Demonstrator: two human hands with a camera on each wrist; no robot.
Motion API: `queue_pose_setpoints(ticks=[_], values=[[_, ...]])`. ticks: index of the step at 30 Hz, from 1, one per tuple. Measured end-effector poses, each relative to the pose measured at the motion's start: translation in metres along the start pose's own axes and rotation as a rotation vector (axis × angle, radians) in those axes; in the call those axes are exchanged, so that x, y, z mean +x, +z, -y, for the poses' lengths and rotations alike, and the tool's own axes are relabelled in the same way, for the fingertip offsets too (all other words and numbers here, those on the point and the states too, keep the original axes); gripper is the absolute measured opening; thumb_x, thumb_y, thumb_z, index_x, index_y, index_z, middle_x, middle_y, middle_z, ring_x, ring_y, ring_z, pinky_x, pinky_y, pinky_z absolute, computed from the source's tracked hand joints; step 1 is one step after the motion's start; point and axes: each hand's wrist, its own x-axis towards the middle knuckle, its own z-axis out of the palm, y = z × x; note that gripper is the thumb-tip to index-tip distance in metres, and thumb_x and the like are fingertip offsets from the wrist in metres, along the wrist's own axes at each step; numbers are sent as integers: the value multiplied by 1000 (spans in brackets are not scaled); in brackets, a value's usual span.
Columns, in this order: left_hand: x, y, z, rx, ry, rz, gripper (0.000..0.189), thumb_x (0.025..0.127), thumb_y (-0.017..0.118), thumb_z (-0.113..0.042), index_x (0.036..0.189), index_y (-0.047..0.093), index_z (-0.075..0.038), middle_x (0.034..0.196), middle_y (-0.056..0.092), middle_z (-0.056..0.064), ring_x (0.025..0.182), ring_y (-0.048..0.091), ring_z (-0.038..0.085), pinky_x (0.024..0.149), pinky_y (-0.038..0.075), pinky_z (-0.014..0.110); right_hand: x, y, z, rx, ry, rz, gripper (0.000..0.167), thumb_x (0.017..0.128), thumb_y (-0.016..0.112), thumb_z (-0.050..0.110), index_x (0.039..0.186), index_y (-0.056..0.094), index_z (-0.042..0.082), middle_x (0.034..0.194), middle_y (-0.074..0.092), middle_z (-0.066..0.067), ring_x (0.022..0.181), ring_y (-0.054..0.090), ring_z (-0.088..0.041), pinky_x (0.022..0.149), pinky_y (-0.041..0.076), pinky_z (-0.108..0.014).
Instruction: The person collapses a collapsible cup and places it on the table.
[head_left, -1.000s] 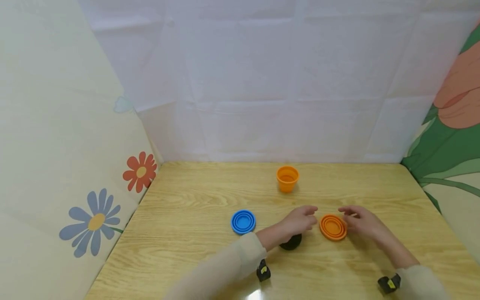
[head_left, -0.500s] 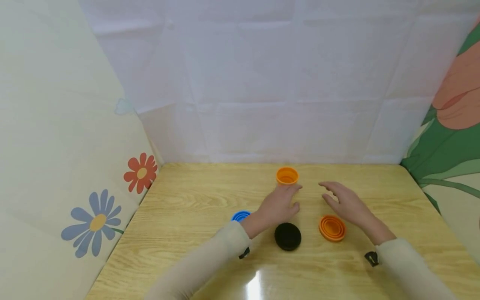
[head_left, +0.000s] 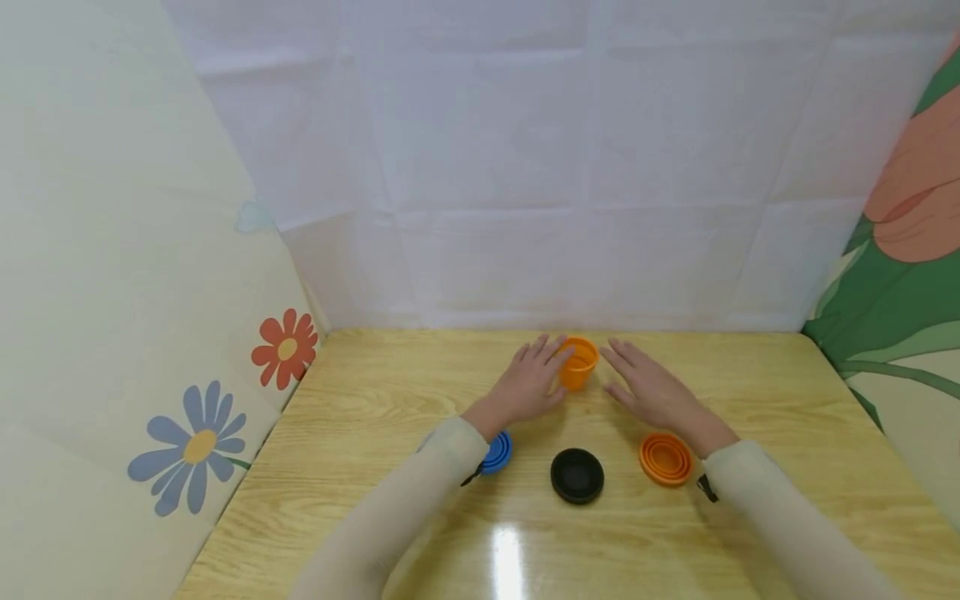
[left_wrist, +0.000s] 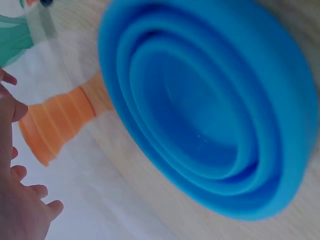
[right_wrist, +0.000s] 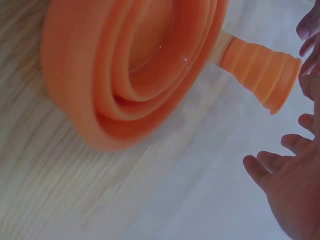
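An orange collapsible cup (head_left: 577, 377), pulled up to its full tapered height, stands upright towards the back of the table. My left hand (head_left: 525, 382) is at its left side, fingers spread and overlapping its rim in the head view. On the other side my right hand (head_left: 651, 393) reaches in with straight fingers, a small gap from the cup. The left wrist view shows the ribbed orange cup (left_wrist: 57, 122) beyond a folded-flat blue cup (left_wrist: 200, 105). A folded orange cup (right_wrist: 80, 75) fills much of the right wrist view.
Below the hands a black round folded cup (head_left: 577, 476) lies on the wooden table (head_left: 390, 383). Near the right forearm is the flat orange cup (head_left: 666, 458); my left sleeve partly covers the blue one (head_left: 498, 454). A white cloth (head_left: 480, 167) hangs behind the table.
Both hands have moved forward from around the flat orange cup and black cup to either side of the upright orange cup. The cups have stayed in place.
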Motion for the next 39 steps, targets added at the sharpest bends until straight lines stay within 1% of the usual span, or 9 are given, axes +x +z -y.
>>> queue_pose_setpoints(ticks=[5,11,16,20,24,27,30,34,39], values=[[9,4,5,15,-26,63,76,101,58,-43,163,22,-17,170,15,4,155,14,35,123,22,56,12,7,0,-65,-13,51,67,102,61,28,156,33,2,161,27,-25,146,25,-51,113,32,-66],[17,4,3,-28,-74,116,75,103,55,-45,163,20,-17,170,12,4,156,9,34,124,17,56,21,14,-1,-95,-27,76,65,102,61,29,156,35,2,163,27,-22,147,23,-52,112,33,-66],[21,6,4,-30,-95,124,68,106,52,-41,161,25,-11,169,17,6,155,18,30,123,23,54,26,17,-3,-129,-82,3,53,99,66,17,146,50,0,156,40,-23,140,38,-49,107,41,-64],[22,9,8,-73,-54,78,62,106,54,-32,157,33,-3,166,25,12,151,29,27,120,32,48,31,17,-3,-144,-106,-87,37,96,69,11,131,64,-1,146,53,-23,131,52,-45,106,46,-57],[21,8,14,-216,-14,64,57,106,52,-30,153,39,1,163,31,16,148,35,29,121,32,42,34,14,0,-44,-50,-81,31,98,66,12,125,66,-2,140,57,-24,129,54,-43,108,45,-55],[19,4,19,-366,-22,85,53,107,50,-32,149,45,-2,160,36,15,146,38,30,121,31,42,33,10,3,91,-7,-56,35,100,64,14,130,62,-5,140,56,-26,130,52,-44,109,42,-58],[16,-1,23,-469,-26,89,51,107,50,-33,148,48,-3,155,44,16,143,42,31,120,32,45,30,7,6,209,9,-41,42,100,64,17,134,58,-6,140,56,-27,131,51,-45,110,41,-60],[7,-8,22,-540,-11,59,52,106,52,-31,149,47,-1,151,50,16,141,45,32,119,34,47,26,5,13,303,5,-49,42,100,66,19,133,58,-4,136,59,-24,130,53,-43,109,41,-60],[-7,-15,16,-595,-7,21,53,106,53,-33,150,47,-5,152,50,11,141,46,28,118,37,45,20,3,21,345,-6,-94,33,99,67,20,126,63,2,129,65,-17,122,59,-38,104,47,-57]])
